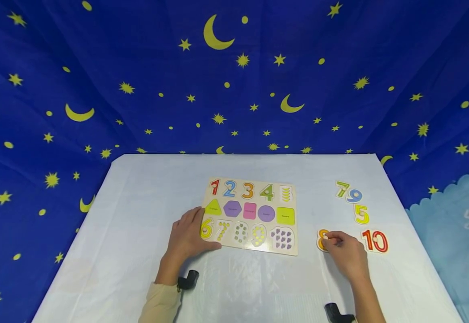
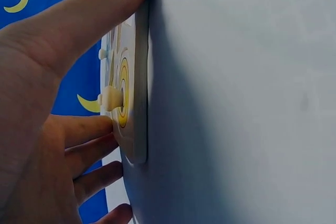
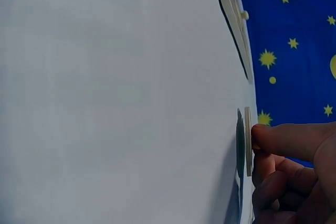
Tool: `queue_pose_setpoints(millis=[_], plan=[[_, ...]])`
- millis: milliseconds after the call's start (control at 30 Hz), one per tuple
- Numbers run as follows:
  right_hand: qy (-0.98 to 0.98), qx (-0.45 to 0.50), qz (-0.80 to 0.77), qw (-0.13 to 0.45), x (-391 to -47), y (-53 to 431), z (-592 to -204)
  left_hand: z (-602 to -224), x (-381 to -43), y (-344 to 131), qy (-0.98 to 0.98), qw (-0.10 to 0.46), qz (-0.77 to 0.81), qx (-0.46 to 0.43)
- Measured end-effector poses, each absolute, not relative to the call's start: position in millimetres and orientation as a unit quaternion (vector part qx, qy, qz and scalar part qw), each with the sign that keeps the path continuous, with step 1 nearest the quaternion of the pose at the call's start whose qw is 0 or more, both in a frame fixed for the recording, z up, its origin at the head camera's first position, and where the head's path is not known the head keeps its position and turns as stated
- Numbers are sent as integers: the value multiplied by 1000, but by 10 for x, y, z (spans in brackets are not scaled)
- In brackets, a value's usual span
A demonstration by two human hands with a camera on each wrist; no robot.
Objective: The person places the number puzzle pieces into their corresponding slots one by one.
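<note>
A wooden number puzzle board (image 1: 234,216) lies on the table, with pieces 1, 2, 3, 4 and 6 and coloured shapes in its places. At its near left corner rests my left hand (image 1: 188,235), thumb along the front edge and fingers spread by the left side; the left wrist view shows the thumb (image 2: 89,17) against the board. Right of the board, my right hand (image 1: 346,255) pinches the knob of an orange number 8 puzzle piece (image 1: 320,240). In the right wrist view this piece (image 3: 248,141) stands slightly off the table, its shadow apart from it.
Loose number pieces lie on the right of the white table (image 1: 129,215): a green 7 (image 1: 342,189), a blue 9 (image 1: 354,195), a yellow 5 (image 1: 362,214) and a red 10 (image 1: 375,241). A blue curtain (image 1: 149,54) with moons and stars hangs behind.
</note>
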State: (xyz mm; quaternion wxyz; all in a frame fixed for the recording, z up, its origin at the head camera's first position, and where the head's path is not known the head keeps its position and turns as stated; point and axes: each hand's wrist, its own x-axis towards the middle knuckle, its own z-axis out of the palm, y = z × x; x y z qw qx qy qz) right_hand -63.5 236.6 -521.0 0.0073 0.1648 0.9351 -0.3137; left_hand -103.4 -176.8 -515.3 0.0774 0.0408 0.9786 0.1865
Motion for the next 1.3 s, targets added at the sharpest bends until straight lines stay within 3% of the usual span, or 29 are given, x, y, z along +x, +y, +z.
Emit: queue_pose_setpoints(millis=[567, 767, 1300], plan=[[940, 115, -323, 5, -662, 2201, -5183, -5174, -1018, -1742, 981, 69, 178, 38], [941, 113, -318, 22, -658, 2178, -5192, -5153, -1021, -1753, 981, 83, 171, 28], [939, 95, -329, 4, -724, 2153, -4994, -5027, -1062, -1755, 981, 115, 156, 6]])
